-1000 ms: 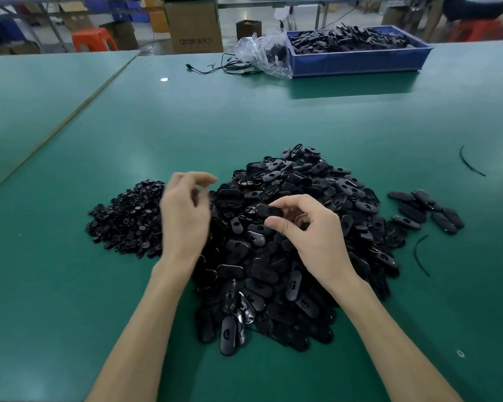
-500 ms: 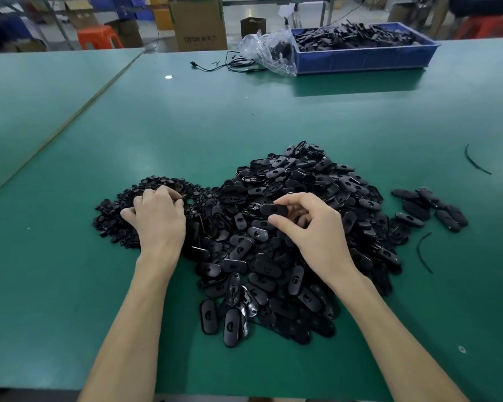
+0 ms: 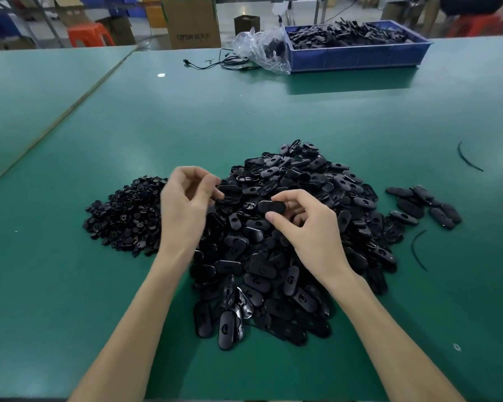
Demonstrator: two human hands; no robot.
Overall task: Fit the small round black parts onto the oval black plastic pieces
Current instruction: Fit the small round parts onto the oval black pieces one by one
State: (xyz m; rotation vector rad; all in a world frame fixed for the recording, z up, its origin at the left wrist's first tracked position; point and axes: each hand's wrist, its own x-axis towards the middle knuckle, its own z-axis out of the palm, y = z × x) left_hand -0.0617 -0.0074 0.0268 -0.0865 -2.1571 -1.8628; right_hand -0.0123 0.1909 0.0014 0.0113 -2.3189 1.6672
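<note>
The step in hand looks like the bringing together of one pair of parts. The right hand (image 3: pixel 311 227) pinches a single oval black piece (image 3: pixel 270 206) between thumb and fingertips and holds it level, just above the big heap of oval pieces (image 3: pixel 288 265) in the middle of the green bench (image 3: pixel 273 111).

The left hand (image 3: pixel 183 210) hovers near it, between that heap and the pile of small round parts (image 3: pixel 122 216) to the left. Its fingers are curled, with thumb and forefinger drawn close. A round part may sit between them, but it is too small and too dark against the heap to tell.

If the left hand does carry a round part, the next move calls for closing the short gap to the oval piece. The part then has to be lined up with its seat and pressed in while the right hand holds the piece firm. If the left hand is empty, it must first pick one from the pile.

A small cluster of oval pieces (image 3: pixel 418 207) lies apart on the right, probably the finished ones. The heap is far larger, so most of the task remains.
</note>
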